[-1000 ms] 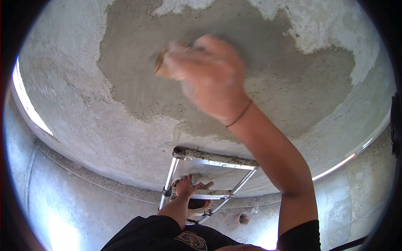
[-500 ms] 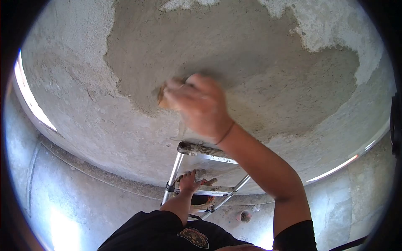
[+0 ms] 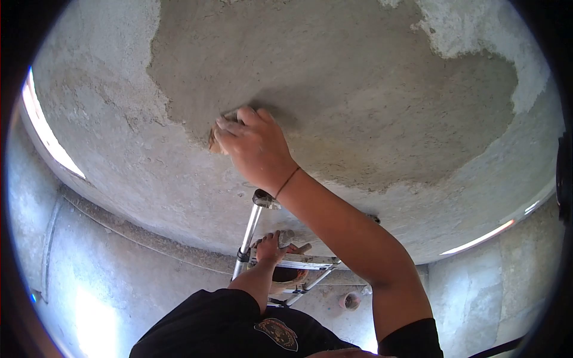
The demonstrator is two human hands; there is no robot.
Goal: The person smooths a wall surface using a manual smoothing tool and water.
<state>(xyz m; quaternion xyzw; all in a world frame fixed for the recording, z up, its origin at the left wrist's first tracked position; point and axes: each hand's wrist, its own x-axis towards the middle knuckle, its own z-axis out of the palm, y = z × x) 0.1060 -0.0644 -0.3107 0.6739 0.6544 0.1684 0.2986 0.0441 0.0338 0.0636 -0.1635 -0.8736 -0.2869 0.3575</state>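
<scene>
My right hand [image 3: 253, 146] is raised against the wall [image 3: 334, 77], its fingers wrapped round a small tool [image 3: 215, 140] with a brownish edge. The tool lies at the left border of a large, darker patch of plaster; most of it is hidden behind my fingers. Lower down, my left hand [image 3: 270, 247] rests at the ladder [image 3: 249, 230], beside a grey rounded object [image 3: 286, 238] and a short handle-like piece [image 3: 301, 248]. What its fingers hold, if anything, is too small to make out.
A small bucket [image 3: 350, 301] stands on the floor below, right of the ladder. Rough, lighter plaster [image 3: 471, 36] borders the darker patch. Bright narrow openings show at the far left [image 3: 51, 134] and lower right [image 3: 477, 237].
My right hand has moved left along the wall with the tool, its forearm now covering part of the ladder top. My left hand stays at the ladder.
</scene>
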